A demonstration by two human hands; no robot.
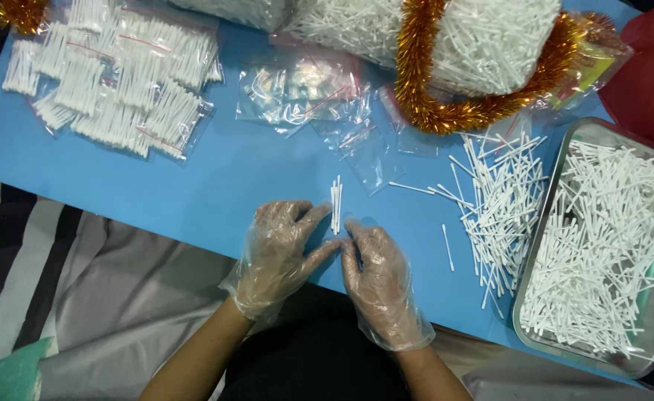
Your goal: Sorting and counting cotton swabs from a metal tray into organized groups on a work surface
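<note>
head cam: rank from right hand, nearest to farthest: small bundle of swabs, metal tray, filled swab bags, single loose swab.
Measured from the right hand:
1. small bundle of swabs, just above the fingertips, between both hands.
2. single loose swab, alone to the right on the blue table.
3. metal tray, at the right edge.
4. filled swab bags, far upper left.

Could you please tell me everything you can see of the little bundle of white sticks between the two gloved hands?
The small bundle of white sticks is a handful of thin, straight, plastic-looking sticks lying side by side, ends roughly level. It stands lengthwise away from the person on the blue table, its lower end pinched between the fingertips of the left hand and the right hand, both in clear disposable gloves. An exact count cannot be made out.
</note>
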